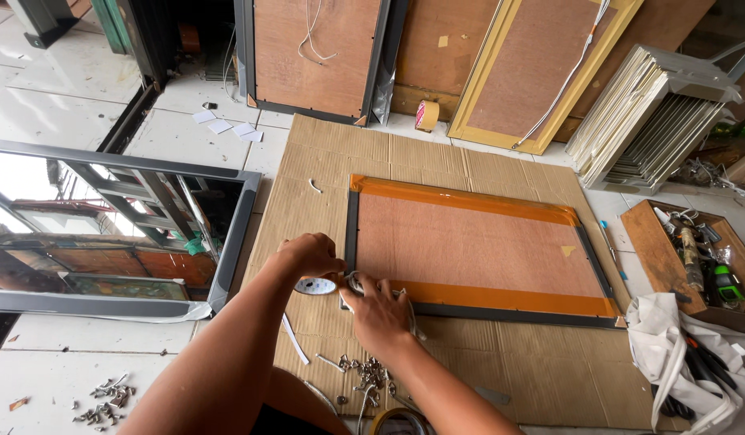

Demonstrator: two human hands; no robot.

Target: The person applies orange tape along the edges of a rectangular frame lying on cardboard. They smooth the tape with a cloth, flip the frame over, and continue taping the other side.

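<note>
Head view: left hand (pixel 312 254) pinches a white tape roll (pixel 315 285), right hand (pixel 378 310) presses its strip onto the frame back (pixel 477 250), near cardboard sheet's (pixel 324 161) front edge; orange tape covers two sides, left side bare.

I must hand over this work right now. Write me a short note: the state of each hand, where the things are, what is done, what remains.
Left hand: holds a small white roll of tape at the near left corner of the frame.
Right hand: presses a white strip down at that same corner.
Things: the dark rectangular frame with brown backing board lies back-up on flattened cardboard. Small metal clips lie near the right wrist.
Done: orange tape covers the far edge and the near edge.
Left, it seems: the left and right edges show no orange tape.
</note>
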